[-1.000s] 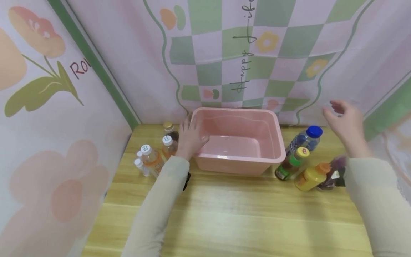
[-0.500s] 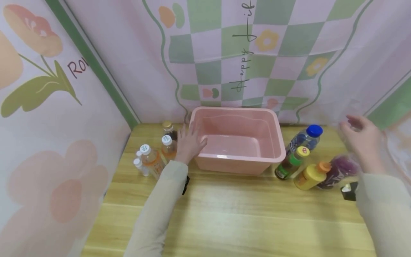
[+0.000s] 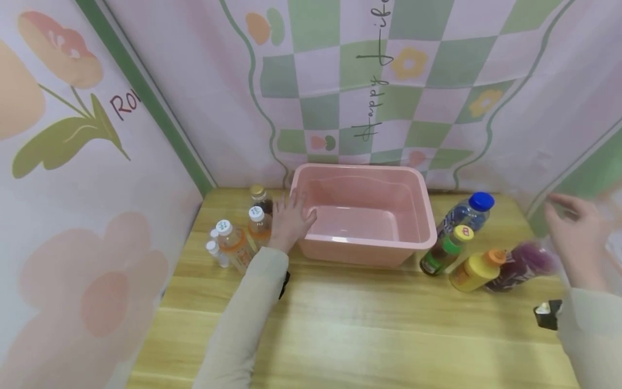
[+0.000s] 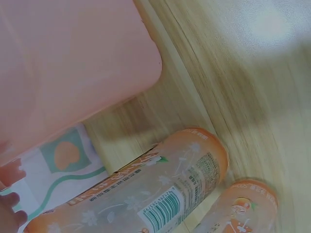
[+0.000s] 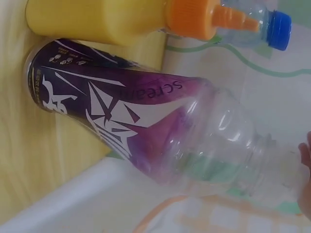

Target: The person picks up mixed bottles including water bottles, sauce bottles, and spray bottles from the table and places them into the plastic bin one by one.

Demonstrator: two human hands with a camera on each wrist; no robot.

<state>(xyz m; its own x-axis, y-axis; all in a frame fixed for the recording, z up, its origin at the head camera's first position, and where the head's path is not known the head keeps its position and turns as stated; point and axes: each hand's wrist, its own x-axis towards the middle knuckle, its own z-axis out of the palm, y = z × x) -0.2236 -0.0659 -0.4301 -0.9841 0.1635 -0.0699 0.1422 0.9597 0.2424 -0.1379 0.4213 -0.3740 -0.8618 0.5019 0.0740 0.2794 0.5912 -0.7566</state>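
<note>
- The pink tub (image 3: 418, 237) is rectangular with rounded corners, standing at the back middle of the wooden table (image 3: 369, 324).
- The left hand (image 3: 290, 220) rests on its left rim, fingers spread.
- The right hand (image 3: 578, 237) hovers with relaxed fingers above the purple-labelled bottle (image 3: 520, 266).
- Four bottles stand right of the tub; five stand left.

Head high; wrists near bottles (image 5: 141, 131).

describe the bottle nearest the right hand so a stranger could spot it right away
Start at the pink tub at the back of the wooden table. Four bottles stand to its right; the purple bottle is the outermost, just below the right hand. Only it has a purple label with white lettering, beside the yellow bottle.
</note>
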